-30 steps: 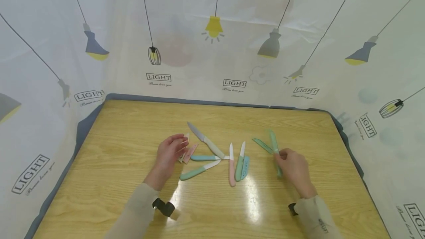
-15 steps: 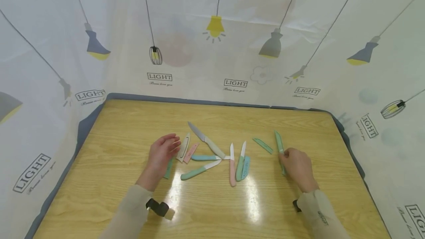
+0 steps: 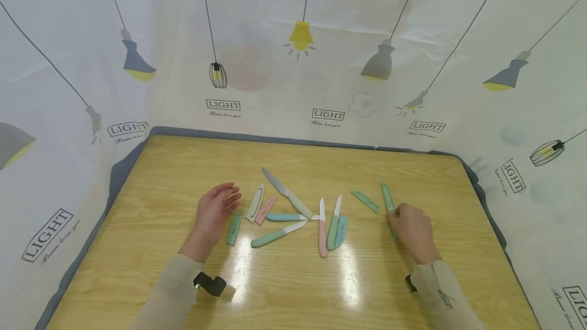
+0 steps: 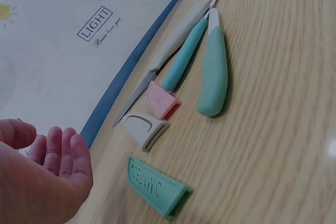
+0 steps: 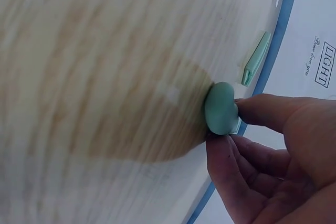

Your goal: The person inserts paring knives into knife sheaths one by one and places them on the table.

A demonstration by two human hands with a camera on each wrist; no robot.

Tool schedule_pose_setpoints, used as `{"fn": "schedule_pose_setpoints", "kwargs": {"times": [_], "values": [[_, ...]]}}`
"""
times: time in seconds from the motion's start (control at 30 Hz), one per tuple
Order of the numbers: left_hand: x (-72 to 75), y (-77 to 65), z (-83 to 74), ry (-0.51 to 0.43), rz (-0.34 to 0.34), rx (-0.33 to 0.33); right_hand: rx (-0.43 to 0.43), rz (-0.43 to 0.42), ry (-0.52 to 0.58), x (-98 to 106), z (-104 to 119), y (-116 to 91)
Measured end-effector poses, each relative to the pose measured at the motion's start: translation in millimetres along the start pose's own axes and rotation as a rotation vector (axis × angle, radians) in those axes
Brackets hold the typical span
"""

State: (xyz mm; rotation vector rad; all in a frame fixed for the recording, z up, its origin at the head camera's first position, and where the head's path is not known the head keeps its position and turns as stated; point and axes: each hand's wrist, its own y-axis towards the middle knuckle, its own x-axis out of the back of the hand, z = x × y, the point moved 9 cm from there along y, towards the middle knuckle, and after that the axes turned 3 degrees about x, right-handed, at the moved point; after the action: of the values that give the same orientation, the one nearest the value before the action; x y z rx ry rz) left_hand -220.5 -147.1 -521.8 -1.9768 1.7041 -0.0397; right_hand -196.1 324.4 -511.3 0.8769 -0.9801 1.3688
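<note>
Fingers of the right hand [image 3: 412,230] pinch a green knife [image 3: 388,196], apparently sheathed, at the table's [image 3: 293,294] three o'clock! A loose green sheath [image 3: 365,201] lies near, at its nine. Left hand [image 3: 214,211], over at nine o'clock, relaxed, grips nothing. Looks like setting-down; next calls for easing that pinch, nudging nothing.

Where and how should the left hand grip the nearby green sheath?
Probably pinch the green sheath by its long edges near the far end, from above and left: it lies lettered face up, open mouth toward the near side, the left hand on its left.
</note>
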Motion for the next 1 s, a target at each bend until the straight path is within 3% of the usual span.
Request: {"fn": "schedule_pose_setpoints", "kwargs": {"times": [0.2, 0.37, 0.57, 0.77, 0.87, 1.0], "values": [[0.3, 0.0, -2.2, 0.053, -0.002, -0.017, -0.014, 0.021, -0.001, -2, -3, 0], [-4.2, 0.1, -3.5, 0.173, 0.003, -0.053, -0.025, 0.027, 0.002, 1, -4, -1], [-22.5, -2.8, -3.5, 0.374, 0.095, -0.138, -0.039, -0.002, -0.018, 8, -4, -4], [-47.6, -10.6, -2.1, 0.673, 0.184, -0.247, -0.053, 0.000, -0.021, 11, 1, -8], [-57.3, -15.1, -1.3, 0.812, 0.197, -0.298, -0.061, 0.000, -0.017, 13, 5, -10], [-61.8, -19.2, -0.9, 0.886, 0.188, -0.325, -0.063, -0.006, -0.016, 14, 11, -13]]}}
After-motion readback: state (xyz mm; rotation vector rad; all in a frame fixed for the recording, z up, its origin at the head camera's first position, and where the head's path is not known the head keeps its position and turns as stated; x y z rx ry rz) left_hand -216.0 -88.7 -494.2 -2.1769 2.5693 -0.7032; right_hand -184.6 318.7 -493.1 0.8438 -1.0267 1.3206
